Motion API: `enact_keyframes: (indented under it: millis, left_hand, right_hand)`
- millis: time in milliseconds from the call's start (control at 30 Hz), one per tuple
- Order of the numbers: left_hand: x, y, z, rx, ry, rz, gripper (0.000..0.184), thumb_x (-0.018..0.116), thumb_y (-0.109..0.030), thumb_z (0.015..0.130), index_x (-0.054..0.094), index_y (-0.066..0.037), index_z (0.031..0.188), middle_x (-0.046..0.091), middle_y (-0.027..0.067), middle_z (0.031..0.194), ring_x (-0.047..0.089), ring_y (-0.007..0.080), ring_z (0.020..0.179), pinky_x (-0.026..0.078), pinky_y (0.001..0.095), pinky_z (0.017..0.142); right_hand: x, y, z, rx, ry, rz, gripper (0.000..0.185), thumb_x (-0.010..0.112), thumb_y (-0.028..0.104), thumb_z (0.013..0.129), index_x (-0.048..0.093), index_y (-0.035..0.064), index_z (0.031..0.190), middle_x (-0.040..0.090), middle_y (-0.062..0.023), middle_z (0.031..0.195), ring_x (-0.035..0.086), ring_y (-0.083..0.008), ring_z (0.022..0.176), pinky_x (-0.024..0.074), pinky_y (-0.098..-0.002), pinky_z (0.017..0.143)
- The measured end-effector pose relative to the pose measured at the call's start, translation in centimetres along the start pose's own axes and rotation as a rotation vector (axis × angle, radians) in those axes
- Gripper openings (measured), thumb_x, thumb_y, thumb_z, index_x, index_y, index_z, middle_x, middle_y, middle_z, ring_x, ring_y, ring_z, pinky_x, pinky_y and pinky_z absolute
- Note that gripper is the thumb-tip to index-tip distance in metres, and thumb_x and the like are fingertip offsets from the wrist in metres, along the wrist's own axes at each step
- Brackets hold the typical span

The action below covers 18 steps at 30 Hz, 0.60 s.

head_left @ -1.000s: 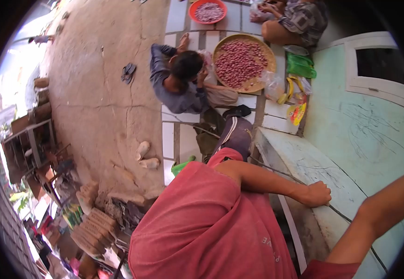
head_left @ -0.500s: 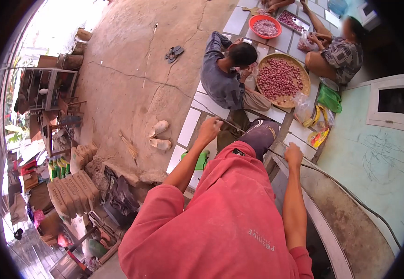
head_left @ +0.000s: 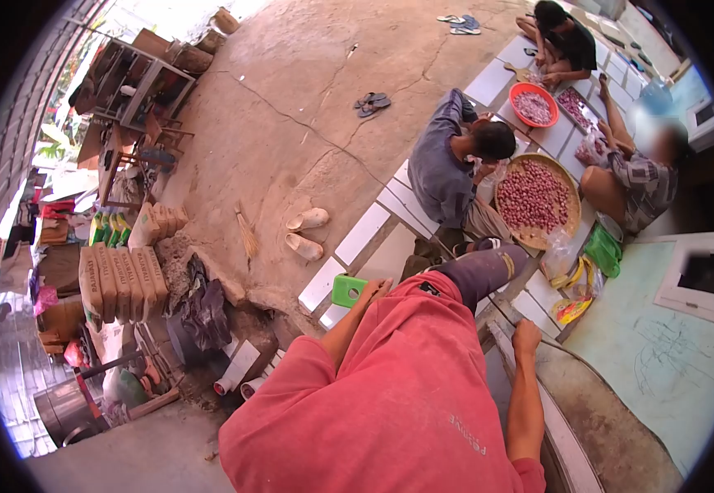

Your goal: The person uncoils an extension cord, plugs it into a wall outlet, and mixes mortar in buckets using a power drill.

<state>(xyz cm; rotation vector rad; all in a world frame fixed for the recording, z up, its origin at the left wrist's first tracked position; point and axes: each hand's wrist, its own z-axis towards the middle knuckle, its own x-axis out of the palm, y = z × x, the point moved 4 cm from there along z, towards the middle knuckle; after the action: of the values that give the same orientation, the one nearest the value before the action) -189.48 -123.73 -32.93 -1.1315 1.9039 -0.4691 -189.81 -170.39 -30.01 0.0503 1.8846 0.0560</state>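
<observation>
My left hand [head_left: 376, 290] is low by the hem of my red shirt, fingers curled; what they hold, if anything, is hidden. Just left of it is a bright green object [head_left: 347, 290] with a round opening, above the white tiles. My right hand [head_left: 527, 338] makes a fist beside the curved ledge. A thin dark cord [head_left: 591, 363] runs from near this fist along the ledge edge. My leg in dark trousers [head_left: 484, 275] stretches forward between the hands.
Several people sit ahead around a woven tray [head_left: 572, 220] of small red onions and a red basin [head_left: 556, 105]. A green bag [head_left: 603, 250] lies by the wall. White shoes [head_left: 306, 219], a small broom [head_left: 247, 233] and stacked sacks [head_left: 123, 283] are to the left.
My left hand has come back and down toward my shirt hem; the cord that stretched between my hands no longer shows there. My right hand sits lower in view. The view has shifted.
</observation>
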Motion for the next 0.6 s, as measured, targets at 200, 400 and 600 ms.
enact_keyframes:
  millis: [200, 400, 600]
  left_hand:
    - [-0.5, 9.7, -2.2, 0.02, -0.066, -0.037, 0.054, 0.049, -0.049, 0.092, 0.062, 0.003, 0.086, 0.064, 0.0156, 0.071, 0.056, 0.0234, 0.06, 0.043, 0.0394, 0.057]
    - [-8.8, 10.2, -6.8, -0.316, -0.158, -0.096, 0.057, 0.046, -0.053, 0.093, 0.067, 0.0, 0.087, 0.069, 0.0114, 0.076, 0.064, 0.0179, 0.064, 0.05, 0.0339, 0.059]
    - [-15.4, 6.0, 2.0, -0.048, -0.309, 0.026, 0.051, 0.047, -0.046, 0.093, 0.067, 0.001, 0.086, 0.067, 0.0177, 0.078, 0.066, 0.0276, 0.074, 0.048, 0.0386, 0.069]
  right_hand:
    - [1.9, -0.5, -0.8, 0.031, 0.128, -0.101, 0.014, 0.054, 0.011, 0.08, 0.066, 0.0074, 0.075, 0.065, -0.0137, 0.08, 0.065, -0.0342, 0.078, 0.0514, -0.0471, 0.065]
    - [5.2, 2.8, -0.1, -0.111, -0.076, -0.03, 0.015, 0.055, 0.014, 0.082, 0.069, 0.0078, 0.085, 0.067, -0.0151, 0.089, 0.067, -0.0316, 0.084, 0.052, -0.0456, 0.071]
    - [7.0, 3.2, 1.7, -0.035, 0.142, 0.176, 0.022, 0.055, 0.019, 0.084, 0.073, 0.0103, 0.093, 0.069, -0.0147, 0.099, 0.068, -0.0298, 0.087, 0.0533, -0.0442, 0.073]
